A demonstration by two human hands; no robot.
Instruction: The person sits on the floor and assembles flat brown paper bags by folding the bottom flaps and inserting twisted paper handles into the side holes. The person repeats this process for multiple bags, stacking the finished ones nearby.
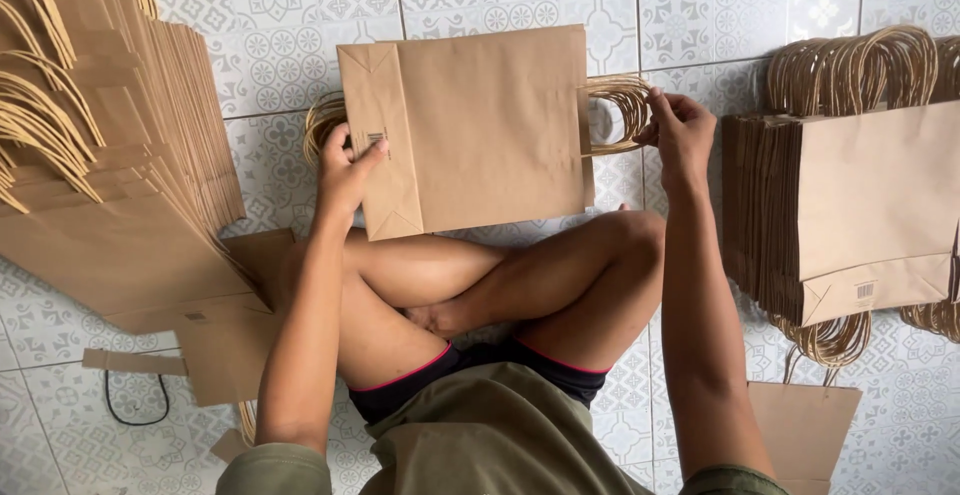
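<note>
I hold a flat brown paper bag [480,125] sideways over my crossed legs. My left hand [347,170] grips its folded bottom end, thumb on top near a small printed label. My right hand [680,130] pinches the twisted paper handles [615,110] at the bag's open end. More handle loops [322,120] show behind the bag beside my left hand.
A big slanted stack of flat brown bags [120,175] fills the left. Another stack [850,205] with looped handles stands at the right. Loose cardboard pieces [225,345] and a black cord [135,405] lie on the patterned tile floor [280,5]. A single bag [805,425] lies lower right.
</note>
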